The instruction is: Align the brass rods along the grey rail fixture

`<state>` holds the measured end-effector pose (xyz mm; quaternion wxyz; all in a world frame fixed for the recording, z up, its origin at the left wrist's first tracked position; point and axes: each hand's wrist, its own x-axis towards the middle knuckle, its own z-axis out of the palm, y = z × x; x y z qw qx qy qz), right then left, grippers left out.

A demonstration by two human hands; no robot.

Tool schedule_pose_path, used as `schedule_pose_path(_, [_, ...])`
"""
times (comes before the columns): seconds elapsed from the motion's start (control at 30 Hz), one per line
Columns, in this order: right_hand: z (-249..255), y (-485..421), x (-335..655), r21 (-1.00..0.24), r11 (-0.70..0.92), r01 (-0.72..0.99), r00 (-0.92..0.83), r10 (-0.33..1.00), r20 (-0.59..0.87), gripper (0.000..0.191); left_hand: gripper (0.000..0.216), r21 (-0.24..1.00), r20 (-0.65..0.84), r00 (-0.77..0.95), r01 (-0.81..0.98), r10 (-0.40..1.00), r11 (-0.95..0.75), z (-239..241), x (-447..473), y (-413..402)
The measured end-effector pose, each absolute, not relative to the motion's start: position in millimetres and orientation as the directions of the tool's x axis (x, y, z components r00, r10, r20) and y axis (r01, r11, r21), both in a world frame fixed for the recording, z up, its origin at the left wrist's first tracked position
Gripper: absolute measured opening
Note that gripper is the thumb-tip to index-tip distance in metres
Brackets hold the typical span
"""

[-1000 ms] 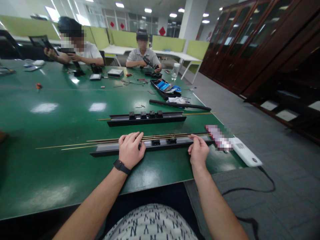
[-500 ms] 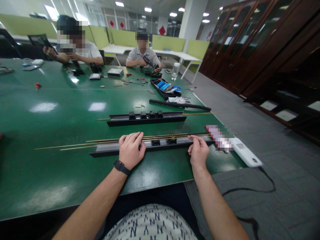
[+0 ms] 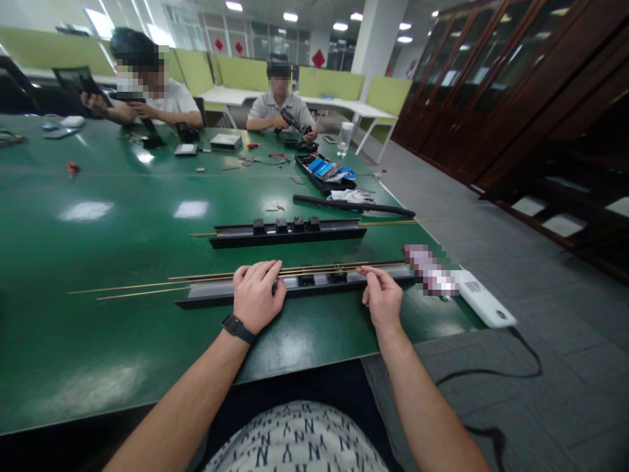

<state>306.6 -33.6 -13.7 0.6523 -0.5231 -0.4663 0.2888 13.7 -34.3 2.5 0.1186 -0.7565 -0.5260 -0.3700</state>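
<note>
A long black channel rail (image 3: 211, 303) with a silvery inside lies before me. Several thin brass rods (image 3: 142, 286) run along it and stick out past its left end. My left hand (image 3: 258, 295), with a dark watch band at the wrist, is closed over the rail; a dark block shows between thumb and fingers, mostly hidden. Right of it, two black blocks (image 3: 339, 274) sit in the channel. My right hand (image 3: 382, 293) pinches the right end of one brass rod between thumb and forefinger, above the rail's right part.
Behind lies a second rail (image 3: 289, 237) with several black blocks and rods. Farther back are a black bar (image 3: 354, 206), gloves (image 3: 351, 196) and a tool tray (image 3: 327, 174). A phone (image 3: 427, 269) and white power bank (image 3: 484, 300) lie at right. Two people work across the table.
My right hand has moved left with the pinched rod, and that rod's left end now reaches farther out. My left hand has stayed in place.
</note>
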Motion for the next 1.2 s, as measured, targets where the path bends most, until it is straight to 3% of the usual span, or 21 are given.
schedule_pose_path(0.43, [-12, -32, 307, -0.955, 0.269, 0.128, 0.465, 0.834, 0.297, 0.032, 0.031, 0.217, 0.683, 0.172, 0.880, 0.710, -0.422, 5, 15, -35])
schedule_pose_path(0.73, [-15, -25, 312, -0.962, 0.267, 0.053, 0.644, 0.727, 0.237, 0.029, 0.031, 0.218, 0.684, 0.160, 0.886, 0.711, -0.409, 3, 14, -35])
schedule_pose_path(1.2, [-19, -22, 316, -0.965, 0.250, 0.078, 0.678, 0.696, 0.235, 0.030, 0.033, 0.254, 0.670, 0.141, 0.879, 0.729, -0.404, 5, 15, -35])
